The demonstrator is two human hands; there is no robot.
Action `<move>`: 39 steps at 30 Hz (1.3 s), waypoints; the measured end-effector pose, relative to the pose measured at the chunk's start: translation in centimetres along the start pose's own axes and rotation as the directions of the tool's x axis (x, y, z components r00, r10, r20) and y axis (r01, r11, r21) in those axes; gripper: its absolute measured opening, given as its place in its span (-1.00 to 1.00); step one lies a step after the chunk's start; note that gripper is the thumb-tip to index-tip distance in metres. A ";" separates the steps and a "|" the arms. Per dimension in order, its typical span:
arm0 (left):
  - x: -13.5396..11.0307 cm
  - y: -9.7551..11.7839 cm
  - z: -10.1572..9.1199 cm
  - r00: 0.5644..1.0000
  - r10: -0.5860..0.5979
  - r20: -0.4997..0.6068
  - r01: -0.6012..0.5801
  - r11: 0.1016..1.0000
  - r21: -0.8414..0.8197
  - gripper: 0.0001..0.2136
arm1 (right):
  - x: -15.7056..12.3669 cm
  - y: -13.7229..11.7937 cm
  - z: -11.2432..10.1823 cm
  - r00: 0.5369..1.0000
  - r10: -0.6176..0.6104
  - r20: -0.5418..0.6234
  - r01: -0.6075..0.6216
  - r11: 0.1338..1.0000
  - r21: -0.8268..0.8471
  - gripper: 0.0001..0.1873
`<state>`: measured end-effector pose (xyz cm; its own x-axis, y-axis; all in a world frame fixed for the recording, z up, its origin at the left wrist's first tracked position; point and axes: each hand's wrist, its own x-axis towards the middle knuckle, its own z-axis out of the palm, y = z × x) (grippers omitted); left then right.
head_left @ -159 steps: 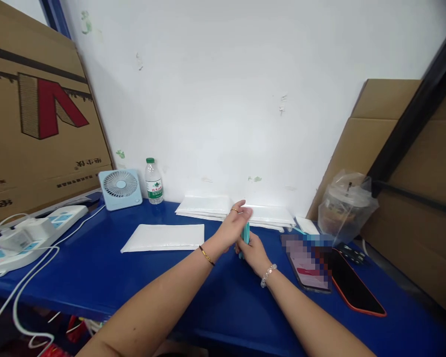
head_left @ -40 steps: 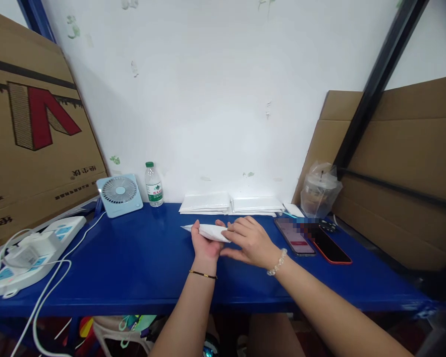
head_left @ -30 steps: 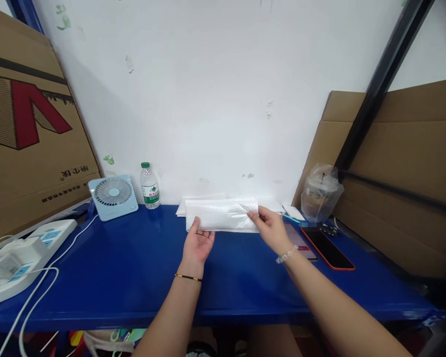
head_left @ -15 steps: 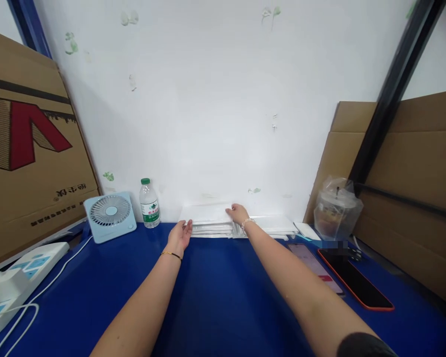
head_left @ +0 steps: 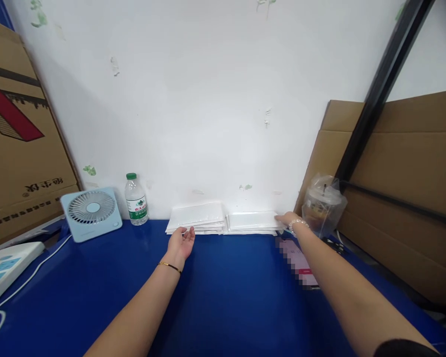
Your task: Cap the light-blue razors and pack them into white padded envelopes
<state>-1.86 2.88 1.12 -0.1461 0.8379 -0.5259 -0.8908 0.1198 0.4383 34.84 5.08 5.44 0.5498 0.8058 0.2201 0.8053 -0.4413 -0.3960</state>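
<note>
Two stacks of flat white packets lie against the wall at the back of the blue table (head_left: 223, 292): a left stack (head_left: 196, 217) and a right stack (head_left: 251, 221). My left hand (head_left: 181, 243) rests open, palm turned inward, just in front of the left stack and holds nothing. My right hand (head_left: 288, 219) reaches far right to the right end of the right stack, fingers stretched toward it. A bracelet sits on each wrist.
A small blue fan (head_left: 90, 213) and a water bottle (head_left: 136, 199) stand at the back left, a white power strip (head_left: 5, 263) further left. A bagged drink cup (head_left: 322, 204) and a phone (head_left: 299, 259) are at right. Cardboard sheets lean on both sides.
My right hand has moved from the left stack to the right end of the right stack. The packet held a second ago now lies on a stack. The left hand stays open.
</note>
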 end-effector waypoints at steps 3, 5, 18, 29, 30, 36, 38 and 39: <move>-2.0 -1.9 0.0 0.998 -0.062 0.019 0.062 0.998 0.023 -0.78 | -0.4 -0.6 -0.9 0.995 -0.102 -0.009 0.103 0.992 0.070 -0.73; -3.8 -3.6 0.0 0.990 -0.130 0.053 0.127 0.991 0.051 -0.71 | -1.2 -1.7 -1.8 0.983 -0.177 -0.046 0.181 0.976 0.117 -0.70; -11.6 -10.1 -0.5 0.772 -0.353 0.529 0.355 0.929 0.102 -0.57 | -22.2 -0.2 -3.3 0.326 -0.902 -0.282 0.874 0.174 0.454 -0.66; -13.7 -11.8 -3.0 0.626 -0.319 0.712 0.379 0.922 0.080 -0.47 | -24.8 3.3 -4.6 0.414 -0.835 -0.363 0.731 0.067 0.680 -0.71; -14.1 -11.2 -2.9 0.630 -0.319 0.708 0.382 0.921 0.075 -0.49 | -24.6 3.3 -4.7 0.420 -0.847 -0.325 0.702 0.077 0.708 -0.69; -15.6 -4.6 -5.1 0.749 -0.123 0.651 0.230 0.970 -0.081 -0.59 | -20.3 -0.9 -1.8 0.708 -0.698 0.110 0.243 0.387 0.890 -0.67; -15.6 -2.7 -6.9 0.790 -0.072 0.609 0.186 0.974 -0.126 -0.59 | -19.2 -4.1 0.8 0.665 -0.687 0.292 0.074 0.450 0.890 -0.74; -15.5 -2.0 -7.9 0.805 -0.048 0.591 0.164 0.976 -0.145 -0.60 | -18.9 -5.8 2.1 0.634 -0.685 0.358 0.010 0.470 0.883 -0.71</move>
<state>-1.18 -14.56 2.65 0.1790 0.9837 -0.0136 -0.9556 0.1772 0.2353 19.29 -6.76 1.67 -0.2824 0.9549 0.0920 0.1878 0.1491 -0.9708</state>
